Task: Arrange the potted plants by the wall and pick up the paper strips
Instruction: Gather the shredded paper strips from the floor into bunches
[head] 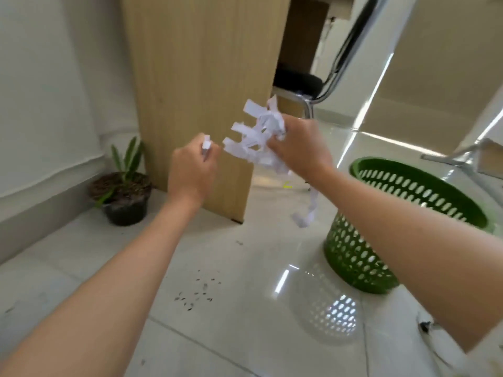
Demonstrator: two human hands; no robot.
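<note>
While raised, hands (190, 170) gripping paper strips (255, 137).

Green basket (362, 257) partly behind forearm

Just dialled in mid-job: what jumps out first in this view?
The right hand grips a crumpled bunch of white paper strips at mid-frame, in front of a wooden panel; the left hand pinches a smaller scrap beside it. A green perforated basket stands on the tiled floor at right, and a potted plant sits by the wall at left.
</note>
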